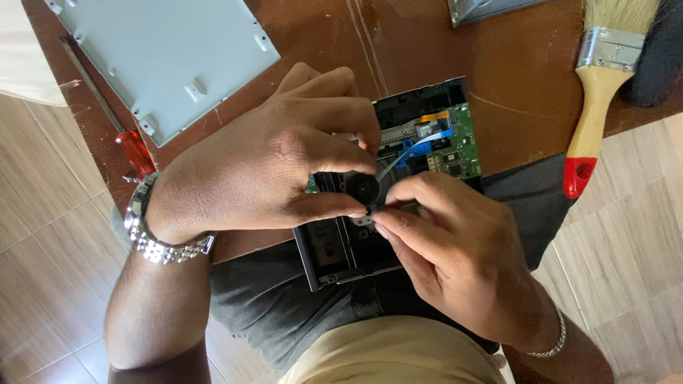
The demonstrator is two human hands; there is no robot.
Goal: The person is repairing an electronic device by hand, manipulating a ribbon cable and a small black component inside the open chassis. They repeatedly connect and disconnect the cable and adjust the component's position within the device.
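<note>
Both hands hunch over an opened black disc drive [341, 245] resting at the desk [512, 92] edge, over the person's lap. The left hand [263, 163] arches down, fingertips pinched narrow beside the round black hub [364, 188]. The right hand [455, 256] curls in, thumb and forefinger nipping a small part just beside that hub. A green circuit board [462, 142] and a blue ribbon cable [420, 146] show behind.

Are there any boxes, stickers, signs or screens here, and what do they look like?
No packages, signs or screens show.
No label can be made out either: the opened drive under the left hand and right hand shows only a green circuit board and a blue ribbon cable.
</note>
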